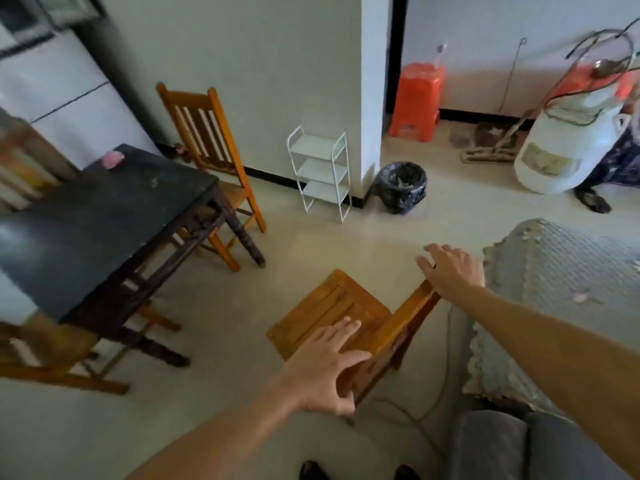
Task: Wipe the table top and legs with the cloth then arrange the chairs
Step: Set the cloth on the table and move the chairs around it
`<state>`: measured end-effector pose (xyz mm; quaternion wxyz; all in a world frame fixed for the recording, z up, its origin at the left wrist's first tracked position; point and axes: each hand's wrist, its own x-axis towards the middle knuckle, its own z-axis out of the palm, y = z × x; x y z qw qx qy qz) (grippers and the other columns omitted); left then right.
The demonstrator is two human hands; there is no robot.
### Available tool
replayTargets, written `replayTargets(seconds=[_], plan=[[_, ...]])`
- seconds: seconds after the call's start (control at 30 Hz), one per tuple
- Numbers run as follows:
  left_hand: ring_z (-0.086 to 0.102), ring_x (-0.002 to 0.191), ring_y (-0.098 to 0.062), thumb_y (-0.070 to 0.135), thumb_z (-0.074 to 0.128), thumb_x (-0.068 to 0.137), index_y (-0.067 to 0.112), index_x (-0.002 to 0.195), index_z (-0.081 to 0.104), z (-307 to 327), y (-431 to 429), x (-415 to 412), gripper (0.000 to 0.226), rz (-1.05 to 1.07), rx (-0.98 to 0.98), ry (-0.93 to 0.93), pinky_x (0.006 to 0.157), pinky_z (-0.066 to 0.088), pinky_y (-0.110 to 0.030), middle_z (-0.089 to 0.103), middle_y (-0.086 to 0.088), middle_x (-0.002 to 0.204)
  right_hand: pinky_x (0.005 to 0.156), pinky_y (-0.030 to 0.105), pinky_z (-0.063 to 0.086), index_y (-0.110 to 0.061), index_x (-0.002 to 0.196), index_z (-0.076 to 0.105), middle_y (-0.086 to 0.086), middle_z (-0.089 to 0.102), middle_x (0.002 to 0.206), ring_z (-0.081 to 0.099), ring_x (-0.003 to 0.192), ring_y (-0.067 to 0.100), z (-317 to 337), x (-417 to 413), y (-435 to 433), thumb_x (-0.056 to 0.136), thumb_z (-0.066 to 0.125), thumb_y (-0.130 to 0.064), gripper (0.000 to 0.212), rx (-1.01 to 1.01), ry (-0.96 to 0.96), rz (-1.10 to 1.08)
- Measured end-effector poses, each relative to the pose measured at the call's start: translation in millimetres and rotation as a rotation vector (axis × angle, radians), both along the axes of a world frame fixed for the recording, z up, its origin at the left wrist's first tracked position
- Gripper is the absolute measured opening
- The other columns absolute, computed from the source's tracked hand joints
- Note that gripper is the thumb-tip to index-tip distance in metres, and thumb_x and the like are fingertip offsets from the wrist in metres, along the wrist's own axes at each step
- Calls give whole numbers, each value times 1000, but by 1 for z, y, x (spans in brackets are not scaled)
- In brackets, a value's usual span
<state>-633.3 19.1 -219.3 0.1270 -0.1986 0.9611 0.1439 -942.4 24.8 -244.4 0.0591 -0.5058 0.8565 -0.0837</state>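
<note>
Dark table [86,216] was cropped by the left edge, upper-left chair [24,161] blurred and cropped likewise, pink cloth [112,158] too blurred for detail, near chair [332,310] with legs largely hidden beneath its seat.

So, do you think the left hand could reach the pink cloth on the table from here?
Probably not. The pink cloth lies at the far corner of the dark table, with open floor between, and the left hand is holding the near wooden chair.
</note>
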Motion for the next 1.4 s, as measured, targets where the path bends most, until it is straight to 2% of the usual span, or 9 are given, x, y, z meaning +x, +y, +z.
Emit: replayTargets(seconds=[0.1, 0.2, 0.33, 0.53, 0.7, 0.87, 1.07, 1.23, 1.4], plan=[[-1, 147, -15, 44, 53, 84, 37, 146, 30, 13, -15, 51, 67, 184, -59, -80, 113, -1, -30, 0, 2, 161, 64, 29, 51, -26, 133, 50, -1, 68, 94, 63, 77, 18, 4, 29, -16, 101, 30, -54, 47, 63, 37, 104], [26, 141, -16, 34, 47, 91, 33, 145, 35, 12, -24, 84, 55, 446, -75, -128, 114, 20, -32, 27, 3, 155, 71, 33, 55, -28, 132, 50, -2, 68, 92, 63, 78, 17, 3, 65, -25, 100, 30, -54, 46, 60, 31, 185], [61, 96, -16, 39, 35, 97, 26, 113, 59, -8, -34, 95, 32, 743, -81, -55, 83, 51, -31, 63, 6, 104, 70, 30, 49, -30, 133, 48, -4, 69, 105, 65, 89, 19, 4, 97, -39, 99, 31, -55, 46, 11, 35, 252], [58, 80, -6, 68, 2, 86, 30, 96, 59, -24, -39, 137, 70, 846, -269, -80, 74, 49, -24, 59, 11, 86, 78, 34, 52, -32, 134, 47, -3, 68, 112, 65, 95, 21, 17, 139, -52, 99, 29, -58, 48, -47, 33, 359], [57, 90, -5, 76, 21, 84, 31, 113, 58, -32, -28, 198, 64, 942, -217, -101, 74, 38, -18, 60, 11, 99, 67, 28, 47, -28, 130, 53, -3, 68, 105, 64, 83, 18, 34, 198, -60, 100, 32, -56, 46, -153, 30, 600], [50, 71, -2, 85, 6, 70, 34, 90, 57, -38, -12, 221, 75, 1031, -280, -79, 64, 40, -18, 54, 14, 81, 63, 28, 40, -30, 131, 48, -3, 64, 108, 63, 84, 19, 45, 229, -89, 100, 28, -57, 46, -129, 59, 728], [52, 69, -5, 85, 9, 74, 33, 85, 59, -50, -4, 231, 73, 1196, -302, -62, 64, 43, -21, 53, 13, 77, 71, 31, 54, -33, 134, 47, -4, 67, 106, 63, 82, 15, 46, 256, -132, 98, 23, -61, 51, -108, 65, 821], [51, 64, -3, 89, 6, 71, 32, 84, 62, -58, -28, 249, 82, 1279, -325, -24, 61, 47, -22, 54, 13, 73, 58, 23, 37, -30, 135, 48, -3, 65, 104, 49, 71, 8, 57, 281, -166, 101, 26, -56, 49, -97, 84, 875], [51, 64, -4, 85, 21, 76, 31, 84, 61, -53, -82, 270, 68, 1251, -370, -24, 55, 39, -18, 55, 13, 75, 48, 22, 23, -27, 135, 50, -11, 53, 75, 39, 54, 1, 47, 298, -220, 100, 25, -60, 54, -112, 71, 846]])
